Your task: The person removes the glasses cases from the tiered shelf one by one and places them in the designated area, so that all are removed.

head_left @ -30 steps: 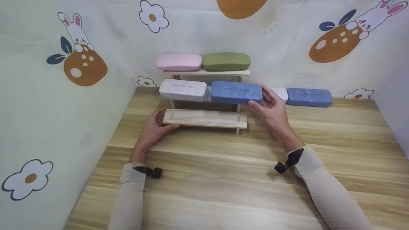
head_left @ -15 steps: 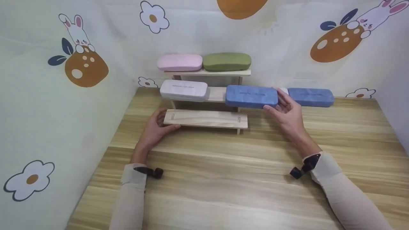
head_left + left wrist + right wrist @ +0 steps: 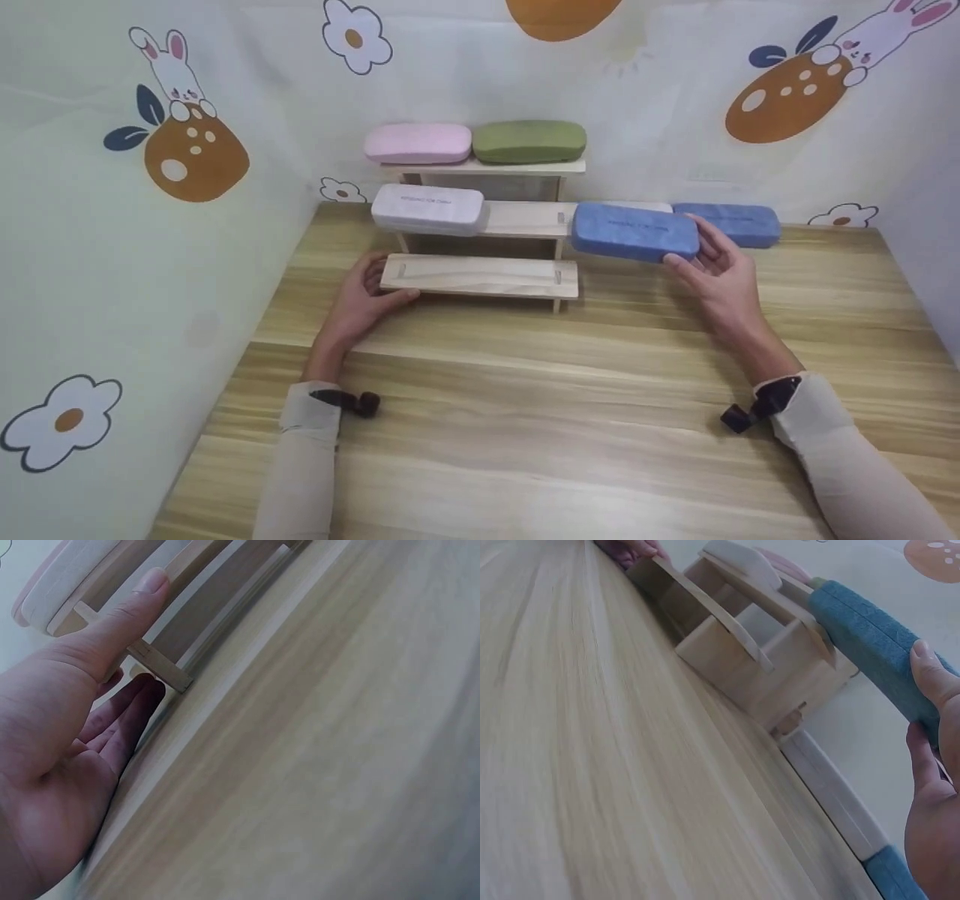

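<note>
My right hand (image 3: 724, 285) pinches the right end of a blue glasses case (image 3: 634, 232), thumb in front and fingers behind. The case hangs in the air just beyond the right end of the stand's middle step, as the right wrist view also shows. My left hand (image 3: 358, 304) grips the left end of the bottom step of a three-step wooden stand (image 3: 480, 276), its thumb (image 3: 124, 615) along the front edge. That bottom step is bare. On the middle step's left half sits a white glasses case (image 3: 427, 210). The top step bears a pink case (image 3: 418, 144) and a green case (image 3: 529, 142).
Right of the stand, a second white case (image 3: 832, 791) and a second blue case (image 3: 739, 225) lie end to end on the wood-grain table (image 3: 525, 420) along the back wall. The held case partly hides them in the head view. A patterned cloth (image 3: 645, 82) hangs behind.
The held blue case has moved right, from over the middle step's right half to beyond its end, baring that part of the step. My left hand has stayed on the bottom step.
</note>
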The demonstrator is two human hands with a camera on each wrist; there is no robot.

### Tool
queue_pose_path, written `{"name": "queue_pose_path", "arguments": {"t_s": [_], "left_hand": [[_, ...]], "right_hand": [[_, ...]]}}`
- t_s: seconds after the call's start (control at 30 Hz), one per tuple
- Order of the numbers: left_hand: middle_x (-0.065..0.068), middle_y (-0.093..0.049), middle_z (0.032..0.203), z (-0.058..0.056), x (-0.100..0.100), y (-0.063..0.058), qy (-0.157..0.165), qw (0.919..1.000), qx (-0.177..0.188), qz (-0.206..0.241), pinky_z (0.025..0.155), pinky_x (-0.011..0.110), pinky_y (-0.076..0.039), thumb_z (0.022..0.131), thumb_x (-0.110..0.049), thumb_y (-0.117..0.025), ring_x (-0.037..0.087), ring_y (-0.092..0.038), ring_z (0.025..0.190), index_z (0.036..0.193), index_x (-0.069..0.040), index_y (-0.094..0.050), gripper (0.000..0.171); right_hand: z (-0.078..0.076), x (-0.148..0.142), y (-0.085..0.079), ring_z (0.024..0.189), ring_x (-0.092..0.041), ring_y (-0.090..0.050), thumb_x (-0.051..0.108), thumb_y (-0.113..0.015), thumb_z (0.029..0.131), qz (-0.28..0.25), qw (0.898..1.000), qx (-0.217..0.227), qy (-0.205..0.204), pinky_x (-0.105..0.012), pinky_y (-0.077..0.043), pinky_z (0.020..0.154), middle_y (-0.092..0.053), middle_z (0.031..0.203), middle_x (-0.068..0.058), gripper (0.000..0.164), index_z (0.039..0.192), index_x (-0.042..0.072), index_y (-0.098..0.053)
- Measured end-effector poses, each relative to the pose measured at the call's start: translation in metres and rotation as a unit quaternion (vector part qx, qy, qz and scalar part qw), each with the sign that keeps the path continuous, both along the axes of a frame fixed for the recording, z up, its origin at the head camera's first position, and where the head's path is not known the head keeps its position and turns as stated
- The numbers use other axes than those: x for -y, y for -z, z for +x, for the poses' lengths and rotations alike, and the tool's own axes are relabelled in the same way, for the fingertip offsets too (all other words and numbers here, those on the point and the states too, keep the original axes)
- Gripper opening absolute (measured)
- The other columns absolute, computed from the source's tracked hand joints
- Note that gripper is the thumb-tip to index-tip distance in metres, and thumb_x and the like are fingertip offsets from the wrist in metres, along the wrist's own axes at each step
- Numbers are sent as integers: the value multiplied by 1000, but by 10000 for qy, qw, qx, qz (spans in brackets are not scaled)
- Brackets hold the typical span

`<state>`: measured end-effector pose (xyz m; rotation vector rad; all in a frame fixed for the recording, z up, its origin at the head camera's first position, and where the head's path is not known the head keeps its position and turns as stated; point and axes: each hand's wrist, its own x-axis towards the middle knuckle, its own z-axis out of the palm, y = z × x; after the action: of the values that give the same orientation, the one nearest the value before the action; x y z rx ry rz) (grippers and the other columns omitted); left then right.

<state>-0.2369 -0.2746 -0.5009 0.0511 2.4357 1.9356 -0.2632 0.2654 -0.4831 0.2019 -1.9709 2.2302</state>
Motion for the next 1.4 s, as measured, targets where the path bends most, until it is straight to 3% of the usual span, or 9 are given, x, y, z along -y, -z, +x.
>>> {"name": "queue_pose_path", "arguments": {"t_s": [0.17, 0.33, 0.53, 0.73, 1.0, 1.4], "left_hand": [[21, -57, 155, -2, 1, 2, 49, 9999, -82, 52, 131, 46, -39, 85, -17, -95, 33, -55, 147, 159, 1, -40, 94], [18, -57, 156, -7, 6, 14, 48, 10000, -77, 39, 131, 45, -39, 86, -18, -95, 30, -54, 148, 160, -2, -40, 94], [16, -58, 157, -11, 10, 24, 3, 9998, -187, -56, 132, 42, -39, 84, -25, -96, 28, -55, 148, 160, -5, -42, 95], [13, -60, 154, -11, 10, 24, 8, 9998, -209, -56, 130, 41, -41, 83, -28, -97, 25, -57, 145, 158, -5, -43, 95], [20, -56, 158, -12, 10, 23, -62, 9999, -68, -88, 133, 45, -37, 84, -20, -96, 32, -53, 149, 160, -3, -40, 96], [15, -60, 153, -12, 10, 24, -3, 9998, -204, -69, 129, 43, -42, 84, -27, -97, 27, -56, 145, 160, -2, -41, 97]], "right_hand": [[-2, -13, -1, 155, -20, -49, 3, -85, 93, 46, 9998, 131, 154, -16, -47, 118, -46, 170, -15, 76, 160, 11, -52], [-5, -19, 1, 162, -25, -38, 4, -84, 93, 142, 9996, 157, 193, -20, -41, 125, -40, 174, -14, 76, 162, 11, -50], [-9, -20, 5, 163, -29, -35, 9, -89, 91, 360, 9981, 416, 287, -22, -41, 126, -38, 174, -15, 81, 162, 13, -50], [-13, -15, 10, 164, -32, -34, 11, -91, 89, 699, 9956, 565, 249, -24, -40, 127, -38, 174, -15, 82, 162, 15, -51], [-17, -13, 17, 162, -30, -38, 17, -92, 89, 1386, 9883, 609, 180, -20, -45, 122, -41, 173, -14, 86, 163, 15, -49], [-23, -13, 26, 160, -35, -41, 23, -90, 92, 2126, 9762, 422, 28, -22, -46, 122, -43, 171, -19, 88, 166, 10, -44]]}}
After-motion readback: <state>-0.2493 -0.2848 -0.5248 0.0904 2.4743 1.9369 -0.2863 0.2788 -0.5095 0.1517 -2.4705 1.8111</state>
